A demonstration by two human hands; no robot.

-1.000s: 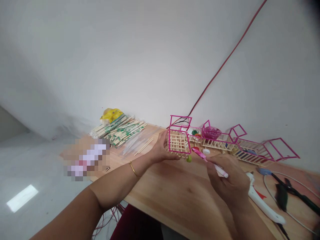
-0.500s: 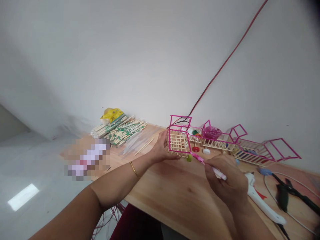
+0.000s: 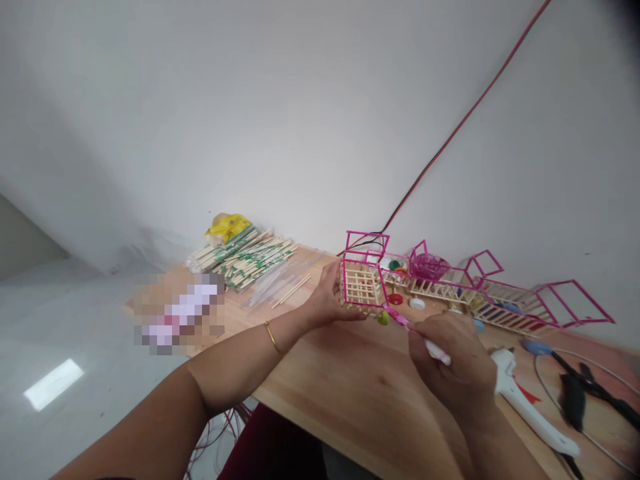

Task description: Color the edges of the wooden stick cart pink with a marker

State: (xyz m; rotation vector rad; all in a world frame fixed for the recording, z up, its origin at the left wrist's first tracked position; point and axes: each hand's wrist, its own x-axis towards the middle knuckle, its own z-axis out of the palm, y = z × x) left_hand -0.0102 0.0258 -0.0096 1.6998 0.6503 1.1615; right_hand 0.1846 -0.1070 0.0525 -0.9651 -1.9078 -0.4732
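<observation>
My left hand (image 3: pixel 330 297) is wrapped round the side of a small cart built of bamboo sticks (image 3: pixel 363 288). The cart has a slatted basket, a magenta rim and a raised magenta handle frame. A yellow-green round cap (image 3: pixel 383 319) sits at its lower near corner. In my right hand (image 3: pixel 453 350) is a paintbrush (image 3: pixel 397 316) with a pale handle, its head smeared pink. The brush head touches or nearly touches the rim's near right corner. Part of the handle is hidden by my fingers.
Similar carts (image 3: pixel 515 310) line the wall, near a magenta bowl (image 3: pixel 430 265). A red cap (image 3: pixel 395 299) and white cap (image 3: pixel 417 304) lie close by. A white glue gun (image 3: pixel 537 413) and black tool (image 3: pixel 573 400) lie right. Bundled sticks (image 3: pixel 257 260) lie left.
The whole view has shifted slightly, with things appearing a little further right. Both hands keep their holds, and the brush stays at the cart's near corner.
</observation>
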